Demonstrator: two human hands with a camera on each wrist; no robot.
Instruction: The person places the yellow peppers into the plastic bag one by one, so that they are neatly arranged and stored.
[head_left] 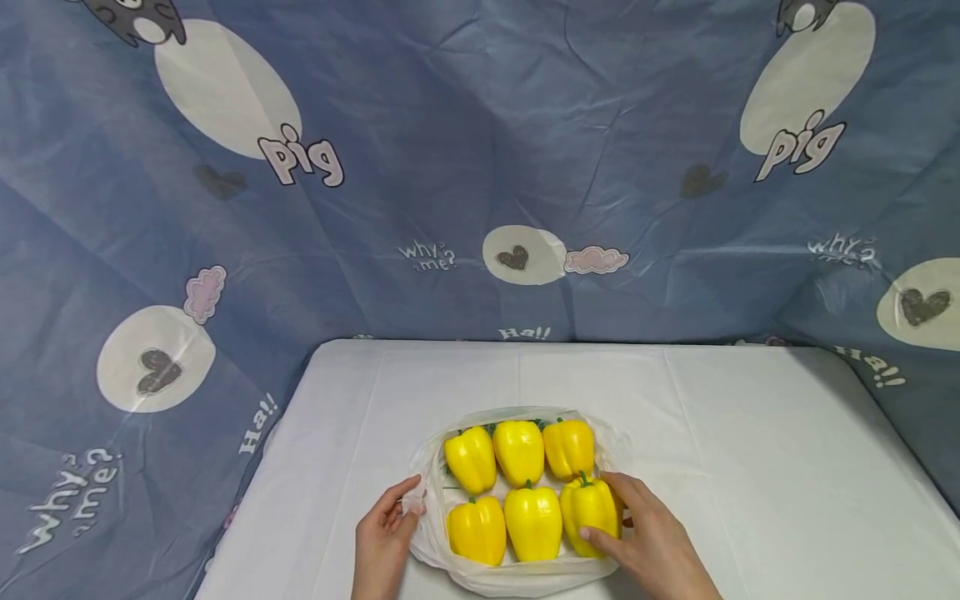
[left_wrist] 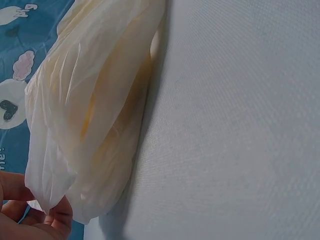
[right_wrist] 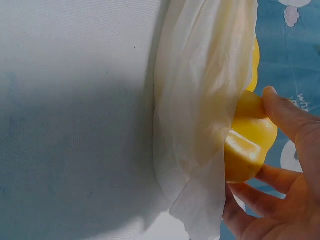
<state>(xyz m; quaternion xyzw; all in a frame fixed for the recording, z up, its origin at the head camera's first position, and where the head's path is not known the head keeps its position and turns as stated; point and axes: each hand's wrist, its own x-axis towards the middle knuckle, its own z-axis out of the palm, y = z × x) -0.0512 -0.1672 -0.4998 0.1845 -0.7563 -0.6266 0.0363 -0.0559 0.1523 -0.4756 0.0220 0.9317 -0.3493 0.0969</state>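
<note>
A white plastic bag (head_left: 427,533) lies with its mouth spread wide around several yellow bell peppers (head_left: 533,523) set in two rows. My left hand (head_left: 386,533) pinches the bag's left edge between thumb and fingers; the left wrist view shows the gathered film (left_wrist: 52,185) in its fingertips. On the right, my right hand (head_left: 652,533) grips the front-right yellow bell pepper (head_left: 588,510), thumb on its near side and fingers around its far side. In the right wrist view the lower part of that pepper (right_wrist: 247,145) is partly behind the bag's side (right_wrist: 200,100).
The bag rests on a white-covered table (head_left: 750,450) near its front edge. A blue patterned cloth (head_left: 450,167) hangs behind the table and along both sides. Some dark green print or material (head_left: 491,428) shows behind the back peppers.
</note>
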